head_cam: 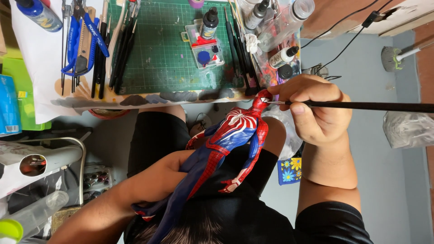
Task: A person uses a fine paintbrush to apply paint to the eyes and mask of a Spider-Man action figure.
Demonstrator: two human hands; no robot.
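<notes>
- Right hand is up near the table edge, wrist bent, fingers curled tight round a long thin black paintbrush, pinched between thumb and forefinger.
- The brush runs out level to the right and is cut off by the frame edge; its pale tip sits right on the head of the red-and-blue plastic action figure with a white spider emblem.
- Left hand comes in from lower left, forearm angled up, wrapped around the figure's waist and thighs, a firm closed hold.
- The figure lies tilted over the person's lap, head towards the table, one arm dangling down at the right.
- Hard to read: the left fingers are tucked behind the figure, its feet vanish into dark hair at the bottom.
- Above, a green gridded cutting mat lies on the table with a small clear paint palette tray on it, dark brushes lined up beside it.
</notes>
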